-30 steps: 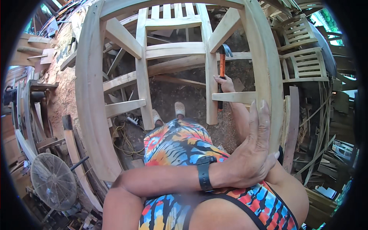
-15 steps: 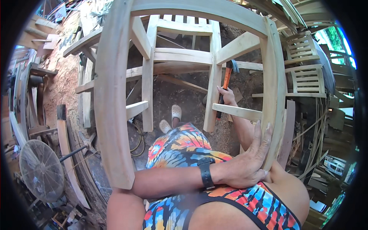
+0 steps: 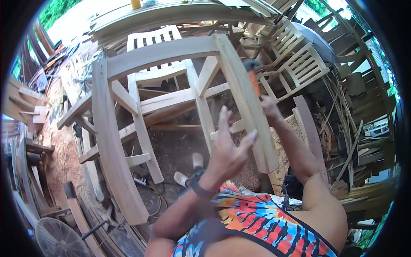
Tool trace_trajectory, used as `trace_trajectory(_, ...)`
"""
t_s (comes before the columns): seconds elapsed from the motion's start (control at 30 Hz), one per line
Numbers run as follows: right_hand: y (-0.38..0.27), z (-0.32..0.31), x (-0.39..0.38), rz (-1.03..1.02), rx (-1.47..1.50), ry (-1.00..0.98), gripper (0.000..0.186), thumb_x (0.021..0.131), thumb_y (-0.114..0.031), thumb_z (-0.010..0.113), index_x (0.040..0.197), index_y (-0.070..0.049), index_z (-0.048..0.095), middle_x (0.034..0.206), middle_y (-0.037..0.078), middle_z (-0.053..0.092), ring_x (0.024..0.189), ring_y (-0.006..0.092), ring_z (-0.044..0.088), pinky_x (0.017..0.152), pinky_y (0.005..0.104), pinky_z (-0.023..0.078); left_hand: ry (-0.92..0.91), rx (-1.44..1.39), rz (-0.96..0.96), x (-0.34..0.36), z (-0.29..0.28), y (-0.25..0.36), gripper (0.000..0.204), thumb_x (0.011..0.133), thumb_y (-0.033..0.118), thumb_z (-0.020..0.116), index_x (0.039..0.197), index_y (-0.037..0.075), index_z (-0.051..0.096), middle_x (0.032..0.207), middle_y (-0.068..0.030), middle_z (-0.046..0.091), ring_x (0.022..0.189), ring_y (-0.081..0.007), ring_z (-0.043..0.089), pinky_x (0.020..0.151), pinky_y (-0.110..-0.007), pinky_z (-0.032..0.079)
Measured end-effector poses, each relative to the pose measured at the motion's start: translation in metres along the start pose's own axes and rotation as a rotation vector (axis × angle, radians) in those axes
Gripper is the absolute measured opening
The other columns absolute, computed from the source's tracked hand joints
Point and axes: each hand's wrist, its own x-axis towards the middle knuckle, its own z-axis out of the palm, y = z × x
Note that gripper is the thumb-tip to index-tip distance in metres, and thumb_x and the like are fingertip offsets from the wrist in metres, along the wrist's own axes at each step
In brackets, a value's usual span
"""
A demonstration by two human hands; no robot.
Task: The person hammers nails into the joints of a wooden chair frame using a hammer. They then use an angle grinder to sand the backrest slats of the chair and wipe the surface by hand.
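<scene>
An unfinished wooden chair frame (image 3: pixel 162 55) of pale bare wood fills the middle, its slatted back (image 3: pixel 155 37) on the far side. My left hand (image 3: pixel 229 152), with a dark watch on the wrist, is open, thumb and fingers apart, by the near right chair leg (image 3: pixel 246 98). Whether it touches the leg I cannot tell. Beyond that leg, my right hand (image 3: pixel 270 110) is closed round the orange handle of a hammer (image 3: pixel 253 80). The dark hammer head is raised, blurred by motion; part of the handle is hidden behind the leg.
Two slatted wooden chairs (image 3: pixel 303 70) stand at the right. Along the back runs a wooden bench (image 3: pixel 184 18). Scrap wood (image 3: pixel 364 158) is piled on the right, and long boards (image 3: pixel 81 218) lie at the left, close to a round fan (image 3: pixel 60 237).
My left hand has come off the chair's right leg and opened. My right hand has raised the hammer outside that leg. The view has shifted, with the chair lower and further left.
</scene>
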Motion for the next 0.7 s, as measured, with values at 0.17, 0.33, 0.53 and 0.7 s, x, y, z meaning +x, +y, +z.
trace_trajectory(0.17,-0.154,-0.021,-0.050,-0.262,0.174,-0.001,0.029,0.101,-0.031,0.067,0.114,-0.007,0.058,0.077,0.000,0.060,0.056,0.0085,0.058,0.051,0.0253,0.048,0.038,-0.083,-0.010,0.060,0.009,0.023,0.107,0.086,0.037,0.080,0.154,-0.014,0.015,0.145,-0.0336,0.047,0.131,-0.0362,0.055,0.107,-0.040,0.047)
trace_trajectory(0.33,-0.186,-0.033,-0.051,-0.285,-0.195,0.001,0.028,0.102,-0.030,0.065,0.114,-0.005,0.059,0.076,0.003,0.060,0.057,0.0100,0.055,0.051,0.0276,0.045,0.156,0.147,0.038,0.112,0.026,0.001,0.119,0.079,0.039,0.082,0.150,-0.022,0.009,0.132,-0.0420,0.053,0.125,-0.0460,0.058,0.109,-0.039,0.045)
trace_trajectory(0.53,-0.201,-0.053,-0.040,-0.464,-0.553,-0.031,0.029,0.101,-0.026,0.066,0.116,-0.002,0.061,0.074,0.008,0.063,0.060,0.0164,0.056,0.057,0.0347,0.046,0.109,0.149,-0.144,0.127,0.033,0.010,0.114,0.075,0.027,0.078,0.152,-0.019,0.008,0.136,-0.0422,0.049,0.128,-0.0471,0.054,0.111,-0.042,0.043)
trace_trajectory(0.7,-0.225,-0.061,-0.046,-0.709,-0.321,0.162,0.022,0.102,-0.024,0.064,0.110,-0.004,0.063,0.065,0.001,0.058,0.060,0.0071,0.054,0.053,0.0287,0.042,0.237,0.308,-0.072,0.138,0.026,0.012,0.110,0.070,0.017,0.074,0.153,-0.018,0.010,0.136,-0.0398,0.049,0.127,-0.0461,0.055,0.111,-0.042,0.044)
